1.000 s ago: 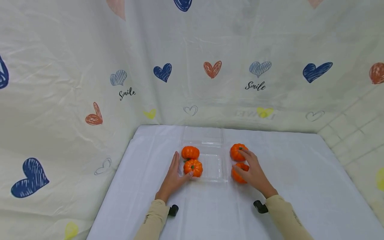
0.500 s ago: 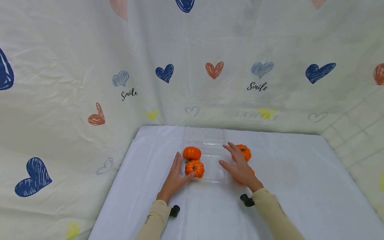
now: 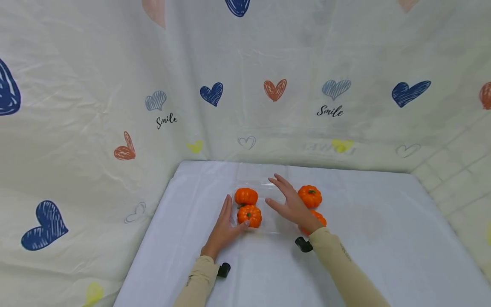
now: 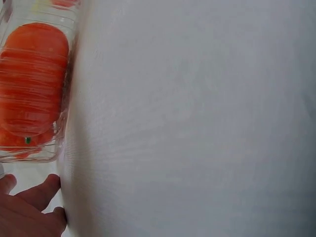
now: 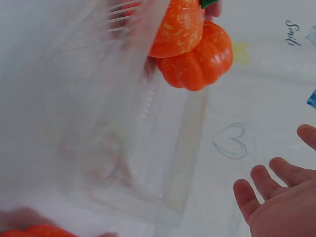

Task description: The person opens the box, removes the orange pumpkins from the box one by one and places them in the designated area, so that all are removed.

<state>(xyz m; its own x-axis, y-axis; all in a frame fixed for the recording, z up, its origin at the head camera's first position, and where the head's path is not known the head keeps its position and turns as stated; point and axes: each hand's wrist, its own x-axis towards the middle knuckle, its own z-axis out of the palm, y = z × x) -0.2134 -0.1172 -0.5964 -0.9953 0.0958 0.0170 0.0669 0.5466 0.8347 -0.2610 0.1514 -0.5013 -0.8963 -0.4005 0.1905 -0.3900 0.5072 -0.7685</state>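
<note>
A clear plastic clamshell box [image 3: 274,224] lies on the table with its lid folded back. Two small orange pumpkins, one farther back [image 3: 246,196] and one nearer [image 3: 250,216], sit in its left half. Along the box's left side rests my left hand [image 3: 223,232], fingers straight, thumb at the nearer pumpkin. Whether the thumb touches it cannot be told. My right hand [image 3: 293,207] is over the box's right part, fingers spread, holding nothing. Right of the box are two more pumpkins, one farther [image 3: 310,196] and one nearer [image 3: 319,217], the latter partly hidden by my right wrist.
A white cloth covers the table [image 3: 368,221]. Behind it and along the sides hangs a pale curtain [image 3: 291,51] printed with hearts and words. A black wrist camera [image 3: 304,244] sits below my right wrist, another [image 3: 224,270] beside my left.
My right hand has moved left from the two pumpkins on the right to over the box, its fingers spreading. Those pumpkins stay outside the box. The left hand holds its place.
</note>
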